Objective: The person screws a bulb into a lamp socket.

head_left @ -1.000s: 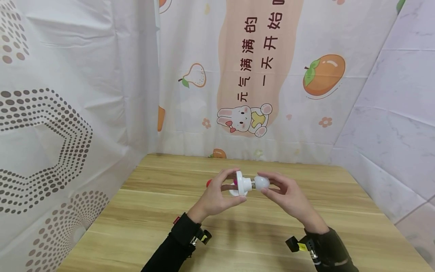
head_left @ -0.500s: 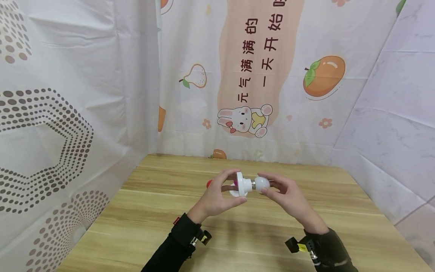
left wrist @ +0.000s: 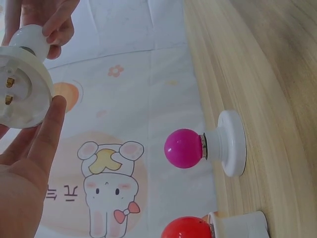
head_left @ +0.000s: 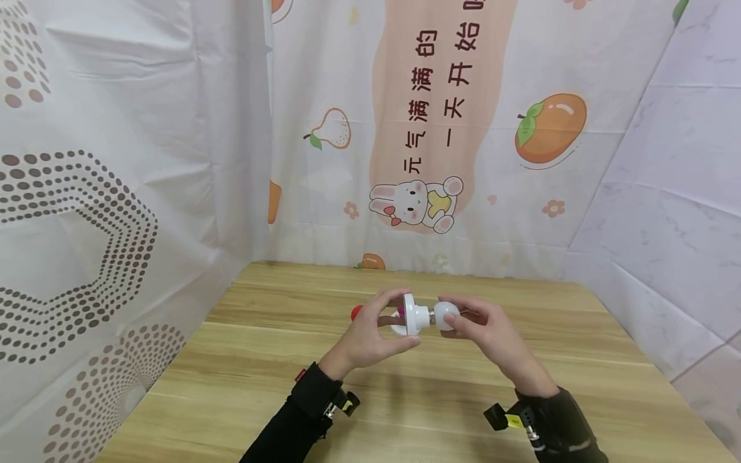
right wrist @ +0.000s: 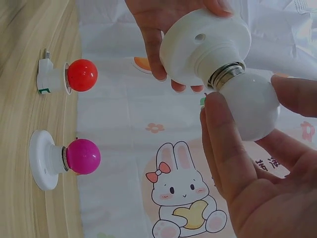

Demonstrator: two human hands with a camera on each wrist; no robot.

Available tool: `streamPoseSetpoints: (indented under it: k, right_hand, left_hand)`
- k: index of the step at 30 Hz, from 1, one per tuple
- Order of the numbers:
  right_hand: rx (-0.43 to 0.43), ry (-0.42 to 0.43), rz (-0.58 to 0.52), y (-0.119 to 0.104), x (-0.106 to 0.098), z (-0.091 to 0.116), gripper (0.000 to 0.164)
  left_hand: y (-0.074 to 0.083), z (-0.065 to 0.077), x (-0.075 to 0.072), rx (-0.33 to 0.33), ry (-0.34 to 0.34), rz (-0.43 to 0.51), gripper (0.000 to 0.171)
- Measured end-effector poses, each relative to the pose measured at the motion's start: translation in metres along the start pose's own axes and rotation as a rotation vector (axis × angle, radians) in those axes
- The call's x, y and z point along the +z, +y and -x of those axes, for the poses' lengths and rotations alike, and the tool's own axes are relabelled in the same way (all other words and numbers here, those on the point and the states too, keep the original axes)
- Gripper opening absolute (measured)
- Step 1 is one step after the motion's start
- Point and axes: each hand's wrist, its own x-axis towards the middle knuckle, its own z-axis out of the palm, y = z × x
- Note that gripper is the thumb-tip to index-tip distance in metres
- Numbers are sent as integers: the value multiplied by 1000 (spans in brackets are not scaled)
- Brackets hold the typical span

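Note:
My left hand (head_left: 370, 334) grips the round base of a white lamp holder (head_left: 415, 315) by its rim, above the table. In the left wrist view the holder's underside shows brass contacts. A white light bulb (right wrist: 252, 106) has its metal screw end at the holder's mouth, with some thread still showing. My right hand (head_left: 492, 328) holds the bulb's globe between thumb and fingers. The bulb and holder lie sideways, in line with each other.
Beyond my left hand, a magenta bulb (left wrist: 183, 148) sits in a white round holder (left wrist: 234, 144) on the wooden table (head_left: 260, 399). Beside it is a red bulb (right wrist: 82, 75) in a white plug-in holder (right wrist: 49, 77). Printed curtains (head_left: 324, 193) hang behind the table.
My right thumb has shifted up across the bulb's globe while its fingers changed position slightly. The left hand and lamp holder stay almost still.

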Motion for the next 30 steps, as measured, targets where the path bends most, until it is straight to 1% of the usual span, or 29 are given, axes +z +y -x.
streamPoseSetpoints:
  k: [8,13,22,27,30]
  right_hand:
    - [44,11,-42,1,2,-2,43]
    - [100,27,-35,0,3,-1,44]
    - [164,49,-20,1,5,-2,48]
    - [176,59,-27,0,7,-2,49]
    - [160,83,-22,1,9,-2,49]
  left_hand:
    - [0,0,0,-2,7,-9,72]
    - [0,0,0,-2,-3,-21,73]
    - [1,0,1,14,-17,-37,75]
    - [2,0,1,10,-17,-41,75]
    - [1,0,2,2,-15,-44,74]
